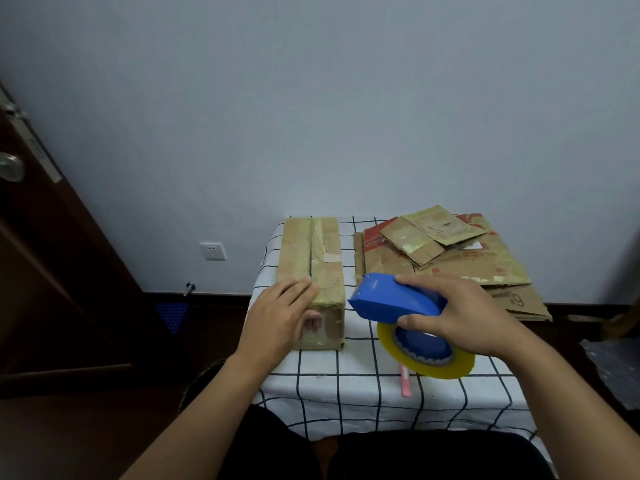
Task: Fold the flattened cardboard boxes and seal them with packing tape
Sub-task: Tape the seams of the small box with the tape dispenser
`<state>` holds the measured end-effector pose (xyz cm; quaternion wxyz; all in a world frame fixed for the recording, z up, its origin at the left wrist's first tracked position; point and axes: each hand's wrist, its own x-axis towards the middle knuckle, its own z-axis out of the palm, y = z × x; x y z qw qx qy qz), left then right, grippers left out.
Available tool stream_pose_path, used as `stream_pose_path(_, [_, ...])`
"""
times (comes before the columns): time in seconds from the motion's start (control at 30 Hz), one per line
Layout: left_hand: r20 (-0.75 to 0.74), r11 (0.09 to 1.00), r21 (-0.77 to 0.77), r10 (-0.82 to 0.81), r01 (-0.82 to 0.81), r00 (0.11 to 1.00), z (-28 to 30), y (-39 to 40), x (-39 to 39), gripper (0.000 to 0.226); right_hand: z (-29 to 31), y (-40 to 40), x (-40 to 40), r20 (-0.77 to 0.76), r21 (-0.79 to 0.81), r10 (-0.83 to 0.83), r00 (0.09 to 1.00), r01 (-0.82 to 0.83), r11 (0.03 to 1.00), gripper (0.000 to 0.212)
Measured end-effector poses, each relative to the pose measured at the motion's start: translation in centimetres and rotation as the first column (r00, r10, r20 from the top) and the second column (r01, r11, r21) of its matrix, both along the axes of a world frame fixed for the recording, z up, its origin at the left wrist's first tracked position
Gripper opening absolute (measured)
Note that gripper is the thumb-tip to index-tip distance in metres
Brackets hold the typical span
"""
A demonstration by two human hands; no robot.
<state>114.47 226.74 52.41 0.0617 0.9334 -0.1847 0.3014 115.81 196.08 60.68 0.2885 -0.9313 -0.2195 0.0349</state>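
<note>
Nearest the person's knees, a pink pen-like thing (405,382) lies on the checked tablecloth (346,393), just beside the yellowish tape roll (427,358). That roll sits in a blue tape dispenser (394,299), which the right hand (460,317) grips, thumb under the body and fingers curled over the top; it hangs just right of the box, apart from it. The left hand (280,317) lies flat with straight fingers on the near end of the folded cardboard box (311,271), pressing its flaps down. This box stands at the table's left, long side running away from the person. Its flaps are closed, so what it holds, if anything, I cannot tell; the centre seam looks glossy with tape, though I cannot tell how much is fresh.

It looks light and fairly stiff, likely to slide on the cloth unless pinned from above near the seam. Old tape makes the surface slick.

Farther right lies a stack of flattened boxes (450,261), worn and creased, probably floppy; best lifted by an edge with both hands.
</note>
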Motion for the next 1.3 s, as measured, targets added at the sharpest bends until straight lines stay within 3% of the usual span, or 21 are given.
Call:
stream_pose_path(0.23, [-0.417, 0.995, -0.044, 0.06, -0.086, 0.907, 1.9, -0.1, 1.0, 0.064, -0.6, -0.3, 0.3, 0.022, 0.096, 0.058, 0.998, -0.06, 0.994, 0.061])
stream_pose_path(0.33, [-0.479, 0.993, 0.099, 0.103, -0.063, 0.872, 2.8, -0.7, 1.8, 0.076, -0.8, -0.1, 0.5, 0.041, 0.098, 0.066, 0.997, -0.07, 0.993, 0.062])
stream_pose_path(0.43, [-0.485, 0.981, 0.178, 0.155, -0.076, 0.861, 3.0, -1.1, 2.0, 0.073, -1.0, 0.2, 0.4, 0.05, 0.095, 0.071, 0.996, -0.075, 0.993, 0.061])
stream_pose_path(0.67, [-0.497, 0.979, 0.182, 0.168, -0.087, 0.852, 3.0, -1.2, 1.9, 0.074, -1.2, 0.1, 0.5, 0.062, 0.12, 0.094, 0.994, -0.101, 0.988, 0.061])
stream_pose_path(0.73, [-0.498, 0.994, 0.084, 0.097, -0.063, 0.862, 3.4, -1.4, 1.5, 0.078, -1.2, 0.0, 0.5, 0.074, 0.144, 0.102, 0.992, -0.111, 0.983, 0.061])
stream_pose_path(0.77, [-0.477, 0.995, -0.057, 0.043, -0.08, 0.878, 3.7, -1.7, 1.1, 0.074, -1.2, -0.1, 0.5, 0.086, 0.161, 0.101, 0.991, -0.113, 0.98, 0.061])
stream_pose_path(0.8, [-0.448, 0.953, -0.27, 0.0, -0.135, 0.894, 4.2, -2.0, 0.6, 0.062, -1.2, -0.2, 0.4, 0.097, 0.179, 0.098, 0.99, -0.115, 0.977, 0.062])
stream_pose_path(0.83, [-0.428, 0.844, -0.496, -0.033, -0.204, 0.903, 5.0, -2.3, 0.1, 0.044, -1.2, -0.2, 0.4, 0.108, 0.195, 0.098, 0.989, -0.118, 0.974, 0.062])
stream_pose_path(0.9, [-0.462, 0.523, -0.788, -0.153, -0.325, 0.874, 6.4, -3.1, -0.8, 0.025, -1.1, -0.1, 0.4, 0.132, 0.219, 0.104, 0.986, -0.132, 0.967, 0.063])
stream_pose_path(0.97, [-0.555, 0.378, -0.819, -0.336, -0.431, 0.761, 7.2, -3.8, -1.5, 0.031, -1.0, 0.3, 0.3, 0.164, 0.241, 0.113, 0.98, -0.15, 0.959, 0.064])
stream_pose_path(1.07, [-0.54, 0.219, -0.83, -0.544, -0.513, 0.642, 7.0, -4.3, -2.1, 0.039, -0.7, 1.2, 0.0, 0.182, 0.328, 0.112, 0.977, -0.168, 0.93, 0.063])
stream_pose_path(1.13, [-0.481, 0.128, -0.845, -0.609, -0.52, 0.631, 6.7, -4.4, -2.4, 0.035, -0.6, 1.7, 0.0, 0.169, 0.381, 0.114, 0.979, -0.172, 0.908, 0.061])
stream_pose_path(1.3, [-0.386, 0.005, -0.861, -0.656, -0.508, 0.649, 6.9, -4.0, -2.9, 0.018, -0.9, 2.5, 0.1, 0.117, 0.445, 0.125, 0.985, -0.164, 0.88, 0.063])
